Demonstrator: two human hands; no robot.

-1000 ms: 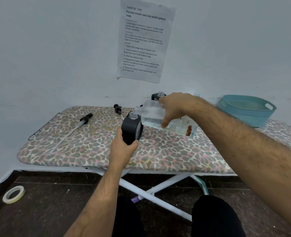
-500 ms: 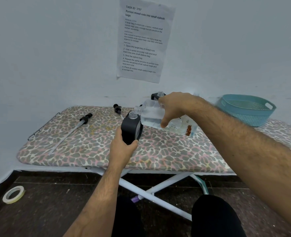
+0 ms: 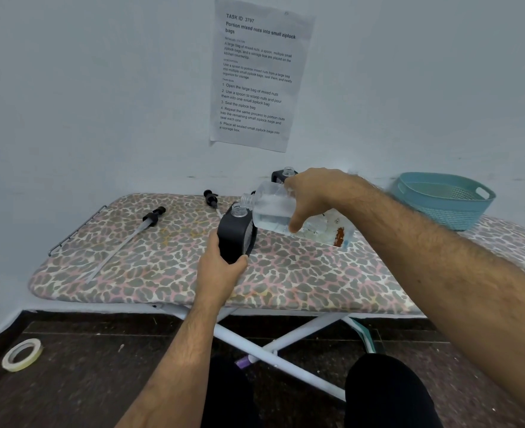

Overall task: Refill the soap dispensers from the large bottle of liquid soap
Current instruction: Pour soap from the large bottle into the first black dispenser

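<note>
Clenched around the lower body of the black soap dispenser (image 3: pixel 235 234), the left hand (image 3: pixel 221 270) keeps it upright on the ironing board (image 3: pixel 150 267), whose leopard-print cover serves as the surface; that grip probably steadies the dispenser so its small open neck stays put under the pour. Just right of the dispenser, the right hand (image 3: pixel 313 196) wraps its fingers and thumb round the large bottle of liquid soap (image 3: pixel 270 208), a clear container tipped nearly on its side with its uncapped mouth directly above the dispenser's neck. Clear liquid lies low in the tilted bottle; whether a stream is actually falling is too fine to tell. Holding the mouth so close over the neck looks meant to limit spills.

Behind the dispenser, near the wall, a second dispenser (image 3: pixel 281 176) stands with its neck open, mostly hidden by the right hand. Two pump heads lie unscrewed on the board: one (image 3: pixel 210 197) just behind and left of the dispenser, another (image 3: pixel 151 216), with a long tube, well to its left. Both are apparently set aside to clear the openings. Far right of the dispenser sits a teal basket (image 3: pixel 443 199). Below and left of it, on the floor, lies a roll of tape (image 3: pixel 22 355).
</note>
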